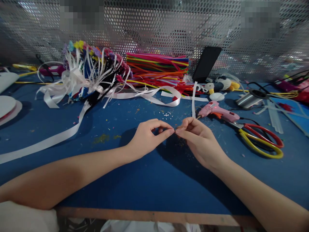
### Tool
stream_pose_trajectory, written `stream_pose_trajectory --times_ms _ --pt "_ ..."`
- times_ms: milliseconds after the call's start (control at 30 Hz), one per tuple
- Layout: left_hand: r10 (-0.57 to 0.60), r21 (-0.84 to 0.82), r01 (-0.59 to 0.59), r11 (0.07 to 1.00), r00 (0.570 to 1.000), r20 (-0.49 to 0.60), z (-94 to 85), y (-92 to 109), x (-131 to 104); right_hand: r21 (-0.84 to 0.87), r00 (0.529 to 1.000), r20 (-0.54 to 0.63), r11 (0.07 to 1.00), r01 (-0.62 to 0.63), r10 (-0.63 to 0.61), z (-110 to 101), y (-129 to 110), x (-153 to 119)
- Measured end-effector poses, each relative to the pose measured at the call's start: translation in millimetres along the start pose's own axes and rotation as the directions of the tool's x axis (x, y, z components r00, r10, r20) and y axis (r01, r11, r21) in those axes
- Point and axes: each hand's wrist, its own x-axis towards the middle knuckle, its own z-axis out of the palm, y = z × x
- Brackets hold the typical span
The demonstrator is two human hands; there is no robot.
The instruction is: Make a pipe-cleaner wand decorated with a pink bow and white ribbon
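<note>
My left hand and my right hand meet above the middle of the blue table, fingertips nearly touching. Each is closed in a pinch between thumb and forefinger. Something tiny and dark sits between the fingertips, too small to name. Just beyond them, small white beads lie scattered on the table. A pink glue gun rests to the right of my right hand, its nozzle pointing toward that hand. Beside it lie scissors with red and yellow handles.
Behind lie bundled pipe cleaners, a heap of white ribbons with flowers, a leaning phone, a duck figure and a wire spool. Loose ribbon trails left. A perforated metal screen stands at the back.
</note>
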Motion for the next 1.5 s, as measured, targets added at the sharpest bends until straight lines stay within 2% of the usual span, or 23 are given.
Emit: stream_pose_trajectory --times_ms 133,333,533,633,833,1233,1500 --pt "-0.019 -0.055 0.019 0.998 1.000 0.000 1.0 -0.7 0.3 0.122 1.000 -0.009 0.993 -0.001 0.002 0.3 -2.8 2.0" --pt "-0.106 -0.098 0.108 0.989 0.994 0.021 0.4 0.5 1.3 0.268 0.999 -0.051 0.963 0.007 0.007 -1.4 -5.9 6.2" --pt "-0.130 -0.158 0.131 0.979 0.991 0.017 0.6 -1.0 2.1 0.379 0.997 -0.076 0.925 0.028 0.000 -0.7 -9.4 6.1" --pt "-0.133 -0.162 0.135 0.978 0.991 0.021 0.9 -0.7 2.4 0.350 0.994 -0.075 0.932 0.096 -0.074 -1.4 -9.1 5.8" --pt "-0.124 -0.142 0.127 0.982 0.992 0.034 0.9 -0.6 3.1 0.182 0.977 -0.055 0.960 0.212 -0.205 -1.3 -6.6 5.9" --pt "-0.150 -0.197 0.153 0.968 0.988 0.031 0.0 -0.5 2.4 0.142 0.963 -0.087 0.954 0.266 -0.255 -4.6 -5.4 7.3" --pt "-0.158 -0.212 0.161 0.964 0.987 0.031 0.6 -4.0 1.9 0.174 0.958 -0.074 0.942 0.287 -0.278 -1.3 -7.6 6.4"
